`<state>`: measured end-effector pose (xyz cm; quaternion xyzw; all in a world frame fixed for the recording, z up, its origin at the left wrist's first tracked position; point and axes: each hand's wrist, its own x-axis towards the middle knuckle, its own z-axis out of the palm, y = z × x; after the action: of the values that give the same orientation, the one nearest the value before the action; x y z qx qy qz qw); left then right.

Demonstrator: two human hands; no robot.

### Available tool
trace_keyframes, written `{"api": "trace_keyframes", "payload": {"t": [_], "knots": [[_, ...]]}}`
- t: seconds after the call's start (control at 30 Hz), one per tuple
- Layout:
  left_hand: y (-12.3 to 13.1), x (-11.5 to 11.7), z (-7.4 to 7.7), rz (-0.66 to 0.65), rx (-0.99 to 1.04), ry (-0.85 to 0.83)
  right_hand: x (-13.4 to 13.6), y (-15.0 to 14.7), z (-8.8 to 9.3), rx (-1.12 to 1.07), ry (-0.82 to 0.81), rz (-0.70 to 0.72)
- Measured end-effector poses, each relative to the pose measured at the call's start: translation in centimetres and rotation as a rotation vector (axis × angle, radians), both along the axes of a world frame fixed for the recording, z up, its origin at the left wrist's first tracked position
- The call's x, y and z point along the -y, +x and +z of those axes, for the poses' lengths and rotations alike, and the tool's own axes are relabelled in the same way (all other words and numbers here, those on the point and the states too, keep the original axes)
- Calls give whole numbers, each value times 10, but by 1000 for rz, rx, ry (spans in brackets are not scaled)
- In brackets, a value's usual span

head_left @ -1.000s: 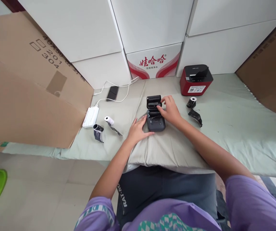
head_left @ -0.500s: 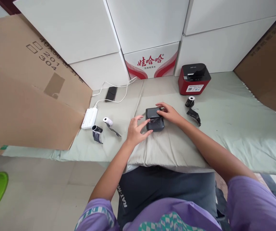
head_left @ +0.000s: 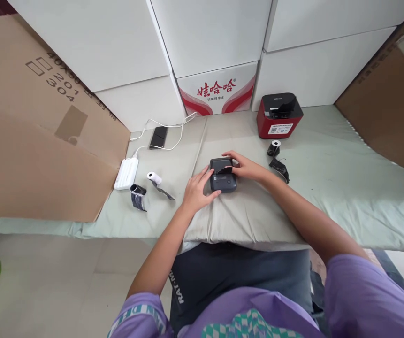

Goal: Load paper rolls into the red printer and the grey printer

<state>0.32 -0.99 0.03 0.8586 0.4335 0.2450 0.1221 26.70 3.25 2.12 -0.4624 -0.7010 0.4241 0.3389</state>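
On green cloth (head_left: 328, 202) lies 1 dark device (head_left: 224, 184). Left hand (head_left: 196, 190), digits spread apart, touches its left side; right hand (head_left: 247, 167) curls at its far-right corner, clamping undetermined.

Cloth-covered surface (head_left: 328, 211) | on top: dark device (head_left: 224, 184) | red box (head_left: 275, 126) | rolls (head_left: 274, 149)

From above the wearer's lap (head_left: 237, 265), the head camera looks forward and down, fairly close over the worktop (head_left: 328, 188), taking in its near and far edges.
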Motion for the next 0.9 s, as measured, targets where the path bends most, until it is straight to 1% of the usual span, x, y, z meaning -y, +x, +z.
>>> {"api": "trace_keyframes", "payload": {"t": [0.1,0.27,0.33,0.47,0.57,0.67,0.73,0.9], "knots": [[-1,0,1,-4,-19,-42,2,-2,-6,-23,31,-33],[0,-2,-3,26,-49,-64,8,-10,-18,-88,22,-149],[1,-3,-4,39,-61,-70,12,-15,-19,-50,63,-212],[2,-4,-3,41,-93,-74,19,-24,-13,100,159,-321],[2,-5,-3,44,-110,-76,23,-27,-10,128,122,-367],[2,-5,-4,53,-119,-81,26,-27,-12,60,30,-405],[2,-5,-5,59,-119,-80,28,-26,-15,11,-2,-418],[2,-6,-8,60,-102,-57,39,-29,-19,-38,14,-406]]}}
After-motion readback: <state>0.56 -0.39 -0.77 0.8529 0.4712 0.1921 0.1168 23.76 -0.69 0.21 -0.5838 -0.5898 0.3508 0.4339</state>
